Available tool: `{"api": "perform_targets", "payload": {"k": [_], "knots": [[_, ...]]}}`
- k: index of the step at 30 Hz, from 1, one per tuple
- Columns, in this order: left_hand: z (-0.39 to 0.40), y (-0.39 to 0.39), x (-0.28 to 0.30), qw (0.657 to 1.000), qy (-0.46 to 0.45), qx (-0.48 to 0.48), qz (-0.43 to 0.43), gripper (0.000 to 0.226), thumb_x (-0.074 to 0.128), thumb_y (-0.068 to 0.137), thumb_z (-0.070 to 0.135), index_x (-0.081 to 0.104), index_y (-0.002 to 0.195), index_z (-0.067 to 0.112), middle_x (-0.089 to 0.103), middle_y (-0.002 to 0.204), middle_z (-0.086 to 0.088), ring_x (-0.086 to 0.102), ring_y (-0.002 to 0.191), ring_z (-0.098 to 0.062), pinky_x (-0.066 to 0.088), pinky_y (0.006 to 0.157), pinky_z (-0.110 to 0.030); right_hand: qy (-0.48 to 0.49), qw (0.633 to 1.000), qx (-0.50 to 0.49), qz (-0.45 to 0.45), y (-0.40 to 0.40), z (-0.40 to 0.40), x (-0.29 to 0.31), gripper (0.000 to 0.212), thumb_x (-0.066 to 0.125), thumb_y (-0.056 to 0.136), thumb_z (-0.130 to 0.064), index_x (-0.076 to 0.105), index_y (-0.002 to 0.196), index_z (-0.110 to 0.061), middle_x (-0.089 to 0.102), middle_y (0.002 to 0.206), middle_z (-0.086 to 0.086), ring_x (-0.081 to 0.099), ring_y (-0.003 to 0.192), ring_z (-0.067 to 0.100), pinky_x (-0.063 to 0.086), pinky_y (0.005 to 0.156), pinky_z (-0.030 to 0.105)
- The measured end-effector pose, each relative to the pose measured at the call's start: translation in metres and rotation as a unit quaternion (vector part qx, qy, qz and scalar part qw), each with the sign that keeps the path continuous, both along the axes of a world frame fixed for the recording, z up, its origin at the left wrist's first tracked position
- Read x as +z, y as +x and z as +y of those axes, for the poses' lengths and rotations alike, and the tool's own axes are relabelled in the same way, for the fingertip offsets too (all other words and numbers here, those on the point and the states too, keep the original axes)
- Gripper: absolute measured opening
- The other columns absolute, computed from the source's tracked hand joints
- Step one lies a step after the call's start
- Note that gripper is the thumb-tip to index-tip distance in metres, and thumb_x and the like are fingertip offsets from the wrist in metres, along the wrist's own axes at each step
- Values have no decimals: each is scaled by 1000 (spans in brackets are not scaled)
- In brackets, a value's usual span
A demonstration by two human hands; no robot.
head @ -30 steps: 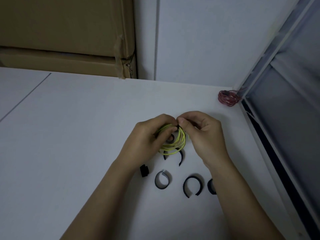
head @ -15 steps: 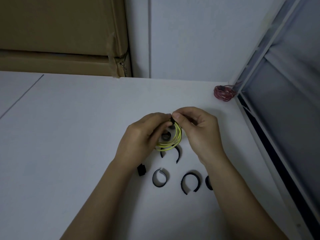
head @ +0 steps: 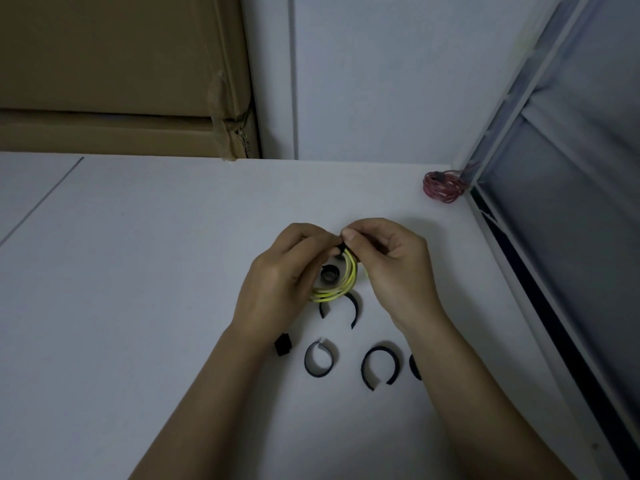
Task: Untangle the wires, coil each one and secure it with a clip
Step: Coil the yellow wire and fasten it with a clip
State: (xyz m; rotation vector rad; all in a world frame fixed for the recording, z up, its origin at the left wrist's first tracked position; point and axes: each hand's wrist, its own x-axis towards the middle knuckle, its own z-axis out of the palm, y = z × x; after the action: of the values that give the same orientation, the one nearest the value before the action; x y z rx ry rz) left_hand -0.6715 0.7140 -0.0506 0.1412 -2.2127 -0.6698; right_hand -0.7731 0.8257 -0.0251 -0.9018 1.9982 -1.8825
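A coil of yellow-green wire (head: 341, 289) hangs between my two hands above the white table (head: 138, 271). My left hand (head: 280, 282) grips the coil's left side. My right hand (head: 391, 268) pinches a black clip strap (head: 341, 249) at the top of the coil, thumb meeting my left fingertips there. A rolled black clip (head: 329, 274) shows through the middle of the coil. Several loose black clip straps lie on the table below my hands, among them a curled strap (head: 319, 362) and an open C-shaped strap (head: 381, 367).
A coiled red wire (head: 444, 186) with a black clip lies at the table's far right corner, by a metal window frame (head: 512, 140). Cardboard boxes (head: 121, 74) stand against the wall at back left. A small black block (head: 282, 344) lies beside my left wrist.
Both hands stay at the top of the yellow-green coil, and my fingers have worked the black strap tighter round it. The coil sits slightly narrower between my hands.
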Motion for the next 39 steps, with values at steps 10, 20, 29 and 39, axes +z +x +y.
{"api": "perform_targets", "payload": {"k": [10, 20, 29, 39], "knots": [[2, -2, 4, 996, 53, -5, -74, 19, 49, 92, 9, 64, 103, 14, 54, 98, 10, 52, 85, 9, 43, 71, -14, 40, 994, -25, 95, 4, -1, -7, 22, 60, 91, -8, 64, 76, -23, 66, 74, -13, 60, 70, 0, 43, 66, 9], [3, -1, 9, 988, 140, 52, -28, 6, 59, 89, 12, 65, 87, 10, 66, 84, 2, 62, 73, -11, 50, 65, -32, -5, 988, 16, 152, 5, -4, -10, 17, 57, 89, -10, 68, 88, -24, 67, 89, -8, 63, 83, 6, 50, 73, 20], [0, 2, 13, 968, 247, 42, -10, 11, 60, 91, 2, 63, 88, 12, 67, 83, 4, 64, 68, -8, 51, 61, -21, 6, 962, 77, 262, 1, -2, -13, 22, 60, 87, -5, 70, 106, -4, 61, 104, -1, 60, 96, 1, 48, 81, 12], [3, 1, 15, 968, 249, 8, 41, 11, 58, 93, 2, 62, 95, 12, 66, 92, 4, 65, 77, -13, 53, 67, -24, -40, 996, 66, 52, 9, -2, -4, 35, 63, 87, -15, 58, 120, -25, 65, 114, -9, 61, 110, 7, 48, 86, 16]]}}
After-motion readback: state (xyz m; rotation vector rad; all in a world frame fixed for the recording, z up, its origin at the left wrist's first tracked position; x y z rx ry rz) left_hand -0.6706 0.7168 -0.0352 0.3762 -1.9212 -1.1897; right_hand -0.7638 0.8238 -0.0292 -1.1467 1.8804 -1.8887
